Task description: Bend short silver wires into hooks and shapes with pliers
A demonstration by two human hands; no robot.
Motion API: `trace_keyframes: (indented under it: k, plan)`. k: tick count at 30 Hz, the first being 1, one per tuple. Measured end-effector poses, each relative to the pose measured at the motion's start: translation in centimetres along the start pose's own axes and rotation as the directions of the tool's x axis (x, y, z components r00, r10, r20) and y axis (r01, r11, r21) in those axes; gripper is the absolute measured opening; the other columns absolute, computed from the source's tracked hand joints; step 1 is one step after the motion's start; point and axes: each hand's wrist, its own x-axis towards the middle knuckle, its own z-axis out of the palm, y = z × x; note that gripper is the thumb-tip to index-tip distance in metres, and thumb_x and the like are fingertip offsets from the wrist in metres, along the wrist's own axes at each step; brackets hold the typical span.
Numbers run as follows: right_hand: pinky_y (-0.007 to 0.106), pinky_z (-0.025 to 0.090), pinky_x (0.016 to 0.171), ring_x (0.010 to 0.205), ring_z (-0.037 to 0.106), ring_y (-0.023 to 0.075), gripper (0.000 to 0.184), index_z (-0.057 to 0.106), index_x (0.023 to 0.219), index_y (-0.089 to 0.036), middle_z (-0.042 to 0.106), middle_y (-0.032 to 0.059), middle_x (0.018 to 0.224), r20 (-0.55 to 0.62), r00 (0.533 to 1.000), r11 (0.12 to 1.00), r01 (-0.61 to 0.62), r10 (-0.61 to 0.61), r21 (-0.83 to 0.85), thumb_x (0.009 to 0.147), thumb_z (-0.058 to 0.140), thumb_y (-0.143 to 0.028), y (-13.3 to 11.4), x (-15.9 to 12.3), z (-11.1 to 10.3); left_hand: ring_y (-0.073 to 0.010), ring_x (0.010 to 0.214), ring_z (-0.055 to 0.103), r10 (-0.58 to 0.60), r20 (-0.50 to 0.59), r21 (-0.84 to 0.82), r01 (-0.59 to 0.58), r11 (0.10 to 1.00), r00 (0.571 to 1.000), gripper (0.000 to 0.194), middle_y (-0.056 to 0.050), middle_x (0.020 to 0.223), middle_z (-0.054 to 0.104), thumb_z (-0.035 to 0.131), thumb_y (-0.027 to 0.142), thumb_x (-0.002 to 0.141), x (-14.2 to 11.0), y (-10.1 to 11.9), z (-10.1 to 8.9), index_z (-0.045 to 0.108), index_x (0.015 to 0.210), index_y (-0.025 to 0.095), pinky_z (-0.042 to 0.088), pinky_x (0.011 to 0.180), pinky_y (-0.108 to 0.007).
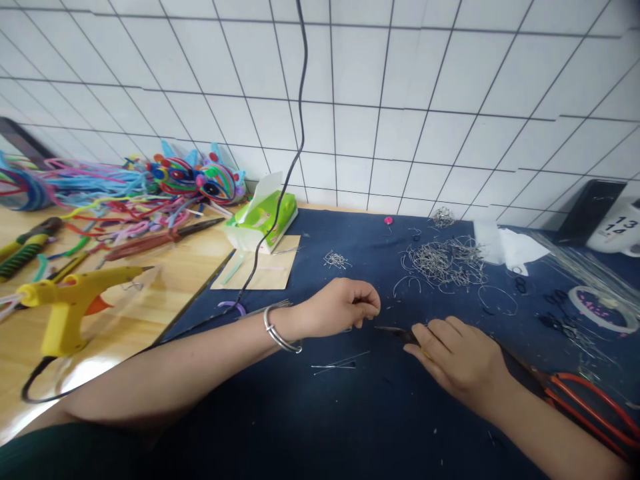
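My left hand, with a silver bangle on its wrist, is closed in a pinch over the dark blue cloth. Anything between its fingertips is too small to make out. Just to its right, my right hand is wrapped round a pair of thin-nosed pliers, whose dark tips point left towards the left fingers. Most of their handles are hidden in the palm. Below the left hand lie a few straight wire pieces. Beyond the hands are a small pile of bent wires and a bigger tangled heap.
On the left stand a yellow glue gun, colourful pipe cleaners and a green tissue box. A black cable hangs down across the cloth. Red-handled scissors lie beside my right forearm, near a white tape roll.
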Motion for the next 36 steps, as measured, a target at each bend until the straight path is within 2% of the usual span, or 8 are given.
trace_keyframes:
  k: [5,11,18,22,25,27,32,36]
  plan:
    - [0.026,0.038,0.06,0.068,0.05,0.0149,0.022,0.057,0.094,-0.017,0.055,0.0041,0.074,0.053,0.995,0.982,-0.09,0.082,0.164,0.081,0.05,-0.033,-0.2,0.1,0.2,-0.0053,0.057,0.048,0.176,-0.036,0.236,-0.163,0.958,0.984,0.014,0.002,0.065,0.051,0.041,0.013,0.08,-0.3,0.9,0.1,0.054,0.075,0.015,0.038,0.055,-0.017]
    - [0.025,0.04,0.06,0.066,0.051,0.0131,0.021,0.056,0.092,-0.019,0.055,0.0031,0.076,0.152,0.976,0.908,-0.201,0.155,0.368,0.081,0.049,-0.035,-0.3,0.0,0.1,-0.0086,0.07,0.049,0.393,0.015,0.459,-0.356,0.814,0.919,0.017,0.0,0.074,0.055,0.04,0.006,0.079,-0.6,0.9,0.1,0.055,0.079,0.014,0.039,0.065,-0.02]
    - [0.024,0.04,0.061,0.067,0.051,0.0124,0.022,0.056,0.094,-0.02,0.055,0.0025,0.078,0.21,0.963,0.862,-0.248,0.17,0.442,0.082,0.048,-0.037,-0.1,0.0,0.4,-0.0096,0.074,0.05,0.432,0.052,0.497,-0.399,0.771,0.9,0.019,-0.002,0.08,0.057,0.04,0.003,0.077,-0.7,0.8,0.1,0.055,0.083,0.014,0.039,0.067,-0.021]
    - [0.025,0.041,0.064,0.071,0.052,0.0137,0.024,0.056,0.094,-0.02,0.055,0.0035,0.08,0.176,0.968,0.9,-0.234,0.18,0.367,0.081,0.049,-0.039,0.0,0.0,0.9,-0.0082,0.068,0.051,0.337,-0.031,0.418,-0.294,0.86,0.941,0.015,0.0,0.073,0.057,0.042,0.011,0.079,-0.5,0.7,0.1,0.057,0.079,0.015,0.039,0.063,-0.02]
    - [0.027,0.04,0.066,0.075,0.052,0.0161,0.027,0.056,0.095,-0.019,0.055,0.005,0.082,0.091,0.98,0.943,-0.194,0.175,0.27,0.079,0.052,-0.04,0.0,0.0,1.0,-0.0062,0.055,0.05,0.124,-0.076,0.215,-0.105,0.971,0.989,0.014,0.001,0.065,0.054,0.044,0.021,0.081,-0.1,0.2,-0.1,0.056,0.078,0.014,0.039,0.052,-0.018]
    - [0.029,0.04,0.067,0.075,0.051,0.0171,0.029,0.056,0.097,-0.018,0.056,0.0054,0.08,0.024,0.987,0.966,-0.162,0.161,0.203,0.077,0.054,-0.039,0.0,0.0,0.8,-0.0057,0.052,0.05,0.004,-0.066,0.056,-0.001,0.998,0.998,0.016,0.001,0.066,0.053,0.046,0.027,0.08,0.1,-0.3,-0.3,0.055,0.081,0.014,0.038,0.048,-0.017]
    - [0.03,0.039,0.065,0.072,0.05,0.0173,0.031,0.056,0.098,-0.017,0.056,0.005,0.077,-0.099,0.989,0.994,-0.11,0.112,0.029,0.074,0.059,-0.037,0.1,-0.1,0.3,-0.0046,0.05,0.047,-0.113,-0.018,-0.254,0.105,0.961,0.993,0.018,0.0,0.07,0.055,0.052,0.031,0.076,0.5,-1.1,-0.4,0.055,0.08,0.014,0.037,0.046,-0.017]
    - [0.03,0.037,0.064,0.07,0.049,0.0169,0.031,0.057,0.098,-0.019,0.058,0.0039,0.077,-0.126,0.992,0.998,-0.016,0.008,-0.064,0.073,0.06,-0.037,0.2,-0.1,0.0,-0.0043,0.049,0.046,-0.142,0.054,-0.381,0.152,0.912,0.988,0.018,0.0,0.069,0.056,0.053,0.031,0.075,0.6,-1.3,-0.2,0.055,0.079,0.014,0.035,0.044,-0.017]
